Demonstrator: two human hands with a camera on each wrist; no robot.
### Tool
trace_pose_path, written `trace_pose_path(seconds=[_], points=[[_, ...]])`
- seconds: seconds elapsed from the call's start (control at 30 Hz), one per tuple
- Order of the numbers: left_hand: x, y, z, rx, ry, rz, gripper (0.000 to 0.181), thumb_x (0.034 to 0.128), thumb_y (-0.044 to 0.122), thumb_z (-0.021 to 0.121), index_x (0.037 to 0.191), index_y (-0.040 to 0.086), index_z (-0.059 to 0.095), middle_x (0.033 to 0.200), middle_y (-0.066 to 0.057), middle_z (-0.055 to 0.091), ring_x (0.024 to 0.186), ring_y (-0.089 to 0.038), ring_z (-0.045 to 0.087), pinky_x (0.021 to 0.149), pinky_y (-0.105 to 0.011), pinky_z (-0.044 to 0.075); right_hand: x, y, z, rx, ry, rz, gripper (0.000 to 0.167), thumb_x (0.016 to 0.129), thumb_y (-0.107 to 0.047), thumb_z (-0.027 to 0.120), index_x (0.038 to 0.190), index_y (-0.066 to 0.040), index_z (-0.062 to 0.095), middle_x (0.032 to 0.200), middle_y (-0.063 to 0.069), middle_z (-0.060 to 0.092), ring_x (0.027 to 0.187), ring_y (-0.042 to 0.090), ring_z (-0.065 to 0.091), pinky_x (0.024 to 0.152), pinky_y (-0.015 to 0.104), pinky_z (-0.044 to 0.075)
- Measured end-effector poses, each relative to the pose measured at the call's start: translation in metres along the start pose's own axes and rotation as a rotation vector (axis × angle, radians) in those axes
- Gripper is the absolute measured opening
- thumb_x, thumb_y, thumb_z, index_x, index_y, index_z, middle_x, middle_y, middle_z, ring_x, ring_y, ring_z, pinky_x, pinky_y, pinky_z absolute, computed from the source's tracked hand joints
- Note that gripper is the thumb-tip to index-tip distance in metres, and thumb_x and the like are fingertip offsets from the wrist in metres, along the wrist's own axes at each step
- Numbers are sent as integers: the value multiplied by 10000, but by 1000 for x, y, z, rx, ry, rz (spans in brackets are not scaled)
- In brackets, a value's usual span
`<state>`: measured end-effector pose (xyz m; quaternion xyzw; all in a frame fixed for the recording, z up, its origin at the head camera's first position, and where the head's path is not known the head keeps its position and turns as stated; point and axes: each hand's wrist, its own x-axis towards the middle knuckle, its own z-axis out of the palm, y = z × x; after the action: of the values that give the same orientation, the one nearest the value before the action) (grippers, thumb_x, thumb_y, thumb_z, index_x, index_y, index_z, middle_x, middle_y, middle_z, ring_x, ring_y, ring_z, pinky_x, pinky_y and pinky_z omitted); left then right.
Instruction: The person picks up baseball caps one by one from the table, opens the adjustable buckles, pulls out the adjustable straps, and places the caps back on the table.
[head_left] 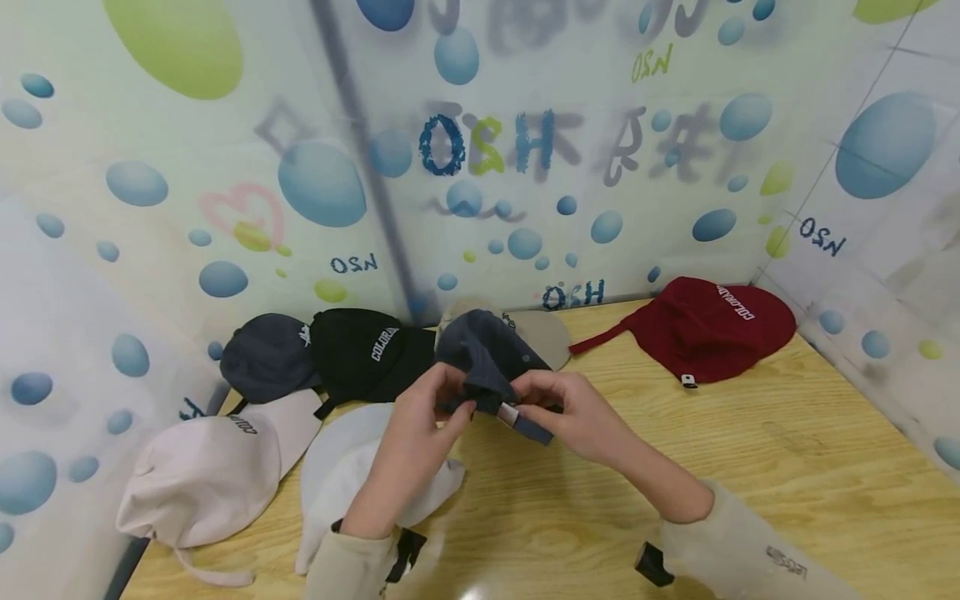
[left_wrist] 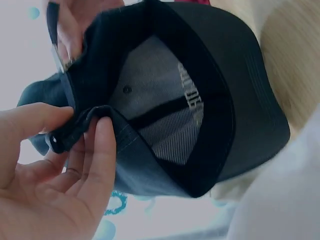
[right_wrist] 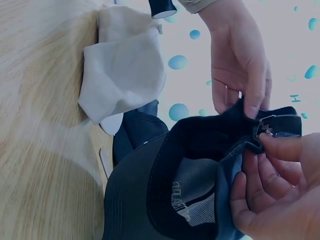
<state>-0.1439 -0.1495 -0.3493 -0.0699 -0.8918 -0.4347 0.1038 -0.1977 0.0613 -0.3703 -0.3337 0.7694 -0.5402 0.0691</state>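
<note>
One navy cap (head_left: 487, 342): left grip (head_left: 422, 418), right grip (head_left: 583, 418) pinching | wooden table (head_left: 750, 442) | spotted wall (head_left: 420, 242)

A dark blue cap (head_left: 487, 350) is pinched near its clasp (head_left: 507, 413) by the left hand (head_left: 415, 433) and right hand (head_left: 576, 414) above the worktop (head_left: 757, 450). Behind it, a beige cap (head_left: 551, 335) is partly hidden; a black cap (head_left: 352, 350), charcoal cap (head_left: 264, 358), pink cap (head_left: 213, 475) and white cap (head_left: 330, 475) are grouped left, a red cap (head_left: 705, 329) far right.
</note>
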Motion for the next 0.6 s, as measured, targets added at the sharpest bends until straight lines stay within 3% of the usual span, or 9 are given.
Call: trace_pose_path(seconds=[0.17, 0.3, 0.43, 0.6], points=[[3, -5, -17, 129, 11, 36, 157, 924, 33, 683, 1051, 114, 638, 1065, -44, 673, 998, -185, 683, 797, -311, 583, -4, 2, -7, -7, -15, -8, 147, 939, 2, 625, 1069, 1, 692, 977, 116, 696, 857, 88, 635, 791, 242, 550], [6, -5, -40, 252, -45, 80, 176, 921, 3, 673, 1054, 118, 668, 1076, -51, 674, 991, -209, 678, 814, -350, 577, -6, 3, -10, 16, -36, -26, 165, 938, 7, 608, 1087, 9, 678, 977, 117, 690, 848, 84, 626, 787, 255, 550], [8, -2, -63, 330, -168, 134, 244, 910, -35, 663, 1090, 129, 669, 1107, -56, 664, 985, -227, 667, 831, -376, 564, -7, 2, -12, 51, -63, 1, 188, 944, 25, 582, 1113, 30, 663, 1004, 165, 680, 851, 100, 612, 796, 243, 538], [16, 4, -83, 250, -366, 176, 355, 912, 169, 731, 1241, 132, 602, 1253, -59, 613, 1130, -264, 612, 952, -457, 524, -9, 0, -13, 65, -80, 12, 185, 951, 24, 576, 1121, 40, 649, 1009, 178, 667, 855, 93, 609, 785, 234, 533]])
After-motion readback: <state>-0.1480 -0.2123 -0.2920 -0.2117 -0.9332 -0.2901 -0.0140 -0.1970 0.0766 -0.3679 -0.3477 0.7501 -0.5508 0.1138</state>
